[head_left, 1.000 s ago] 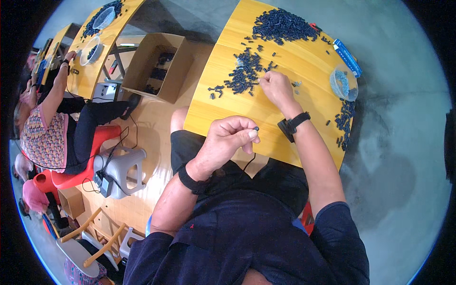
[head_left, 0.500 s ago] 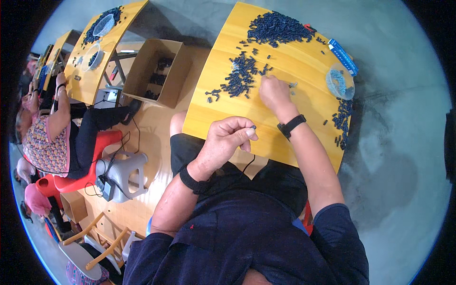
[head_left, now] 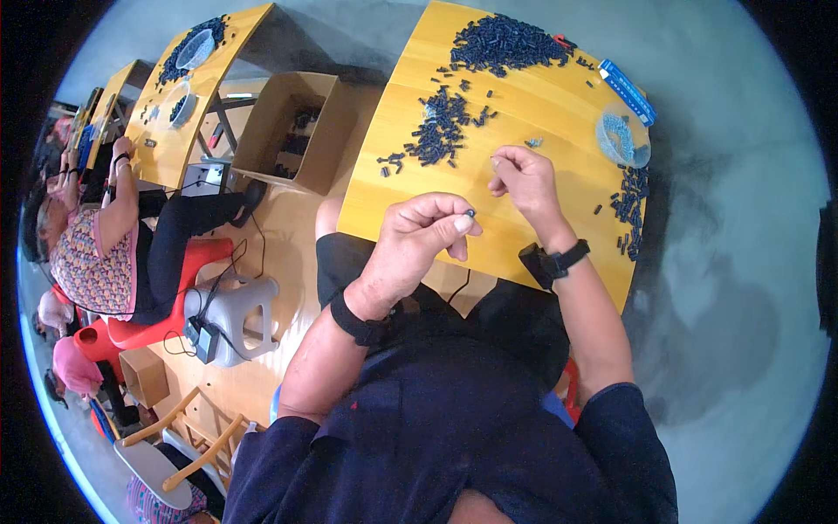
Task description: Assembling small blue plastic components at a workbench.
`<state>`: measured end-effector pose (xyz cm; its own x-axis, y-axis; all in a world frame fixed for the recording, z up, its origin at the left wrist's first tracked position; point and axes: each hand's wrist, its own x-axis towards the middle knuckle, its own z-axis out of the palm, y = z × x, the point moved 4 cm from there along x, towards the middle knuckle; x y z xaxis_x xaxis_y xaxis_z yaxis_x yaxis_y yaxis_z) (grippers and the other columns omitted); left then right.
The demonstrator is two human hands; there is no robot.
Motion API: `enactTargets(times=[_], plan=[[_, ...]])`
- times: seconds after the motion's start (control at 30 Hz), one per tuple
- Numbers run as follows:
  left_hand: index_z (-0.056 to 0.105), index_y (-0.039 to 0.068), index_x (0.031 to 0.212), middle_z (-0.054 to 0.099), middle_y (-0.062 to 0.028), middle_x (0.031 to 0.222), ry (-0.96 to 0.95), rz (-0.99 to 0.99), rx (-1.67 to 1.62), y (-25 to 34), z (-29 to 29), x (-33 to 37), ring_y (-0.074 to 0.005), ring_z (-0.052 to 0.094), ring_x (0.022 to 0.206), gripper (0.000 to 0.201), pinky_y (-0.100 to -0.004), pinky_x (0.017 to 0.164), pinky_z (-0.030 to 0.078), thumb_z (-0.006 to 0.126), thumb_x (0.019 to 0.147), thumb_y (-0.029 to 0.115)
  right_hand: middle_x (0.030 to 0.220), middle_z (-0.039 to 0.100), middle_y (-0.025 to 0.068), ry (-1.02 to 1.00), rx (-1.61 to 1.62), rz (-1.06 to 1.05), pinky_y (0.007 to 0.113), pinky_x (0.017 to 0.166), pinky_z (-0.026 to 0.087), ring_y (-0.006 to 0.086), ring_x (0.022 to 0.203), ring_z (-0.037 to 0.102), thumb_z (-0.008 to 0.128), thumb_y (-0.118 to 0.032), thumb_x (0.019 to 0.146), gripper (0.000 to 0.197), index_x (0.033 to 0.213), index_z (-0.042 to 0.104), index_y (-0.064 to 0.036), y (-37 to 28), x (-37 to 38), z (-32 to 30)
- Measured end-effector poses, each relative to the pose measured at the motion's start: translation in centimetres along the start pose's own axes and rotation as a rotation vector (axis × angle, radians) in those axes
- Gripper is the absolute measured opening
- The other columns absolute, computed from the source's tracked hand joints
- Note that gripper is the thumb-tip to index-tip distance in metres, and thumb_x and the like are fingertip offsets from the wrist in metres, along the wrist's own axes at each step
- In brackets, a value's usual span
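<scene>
My left hand (head_left: 415, 240) is closed in a pinch above the near edge of the yellow table (head_left: 362, 210). Between its thumb and forefinger shows the end of a small dark cylindrical piece (head_left: 470, 213). To the right, my right hand (head_left: 528, 185) hovers over the table, thumb and forefinger pressed together; whatever they grip is too small to make out. Just beyond it lie a few small pale clear bits (head_left: 534, 142). A loose heap of short black cylinders (head_left: 439, 131) spreads out left of that hand.
A larger black heap (head_left: 506, 44) covers the far end, near a red-handled item (head_left: 563, 41). At the right edge are a blue box (head_left: 627, 92), a clear bowl of light-blue pieces (head_left: 621, 140) and more cylinders (head_left: 628, 205). Left stand a cardboard box (head_left: 319, 144), a grey stool (head_left: 253, 306) and a seated person.
My right hand has drawn back toward me and slightly right, away from the loose black cylinders, its wrist turning. My left hand stays nearly in place, still pinching the dark piece.
</scene>
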<state>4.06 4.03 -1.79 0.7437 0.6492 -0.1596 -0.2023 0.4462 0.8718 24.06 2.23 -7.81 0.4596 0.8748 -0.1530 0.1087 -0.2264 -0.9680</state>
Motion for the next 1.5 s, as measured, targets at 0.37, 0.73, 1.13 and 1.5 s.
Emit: enactTargets(times=[0.37,0.73,1.13,1.5], plan=[[0.061,0.000,0.096,0.064,-0.0072,0.082,-0.066,0.033,0.001,0.7,1.6,-1.0,-0.0126,0.058,0.066,0.011,-0.0245,0.061,0.049,0.059,0.089,0.008,0.068,0.062,0.0061,-0.290,0.325,-0.097,0.022,0.051,0.050,0.0116,0.054,0.060,0.059,-0.005,0.088,0.011,0.092,0.062,0.0049,-9.4,-7.9,-1.5],[0.063,-0.002,0.095,0.063,-0.0046,0.079,-0.096,0.035,0.028,1.0,1.6,-1.8,-0.0089,0.058,0.063,0.012,-0.0215,0.059,0.048,0.061,0.088,0.008,0.068,0.060,0.0050,-0.480,0.357,-0.014,0.022,0.046,0.048,0.0106,0.050,0.059,0.061,-0.008,0.088,0.012,0.087,0.062,0.0039,-11.5,-9.5,-0.2],[0.063,-0.003,0.095,0.063,-0.0040,0.078,-0.097,0.029,0.032,0.9,1.4,-2.2,-0.0082,0.058,0.064,0.013,-0.0209,0.059,0.048,0.063,0.087,0.008,0.067,0.060,0.0049,-0.526,0.287,0.044,0.021,0.045,0.049,0.0107,0.049,0.059,0.059,-0.008,0.089,0.012,0.086,0.062,0.0037,-11.9,-9.6,0.3],[0.064,-0.003,0.094,0.063,-0.0036,0.077,-0.107,0.009,0.048,1.2,1.5,-2.3,-0.0083,0.058,0.063,0.013,-0.0212,0.058,0.049,0.063,0.087,0.008,0.065,0.060,0.0036,-0.535,0.124,0.029,0.020,0.044,0.047,0.0085,0.049,0.058,0.059,-0.006,0.087,0.010,0.082,0.062,0.0031,-12.6,-9.4,0.5]])
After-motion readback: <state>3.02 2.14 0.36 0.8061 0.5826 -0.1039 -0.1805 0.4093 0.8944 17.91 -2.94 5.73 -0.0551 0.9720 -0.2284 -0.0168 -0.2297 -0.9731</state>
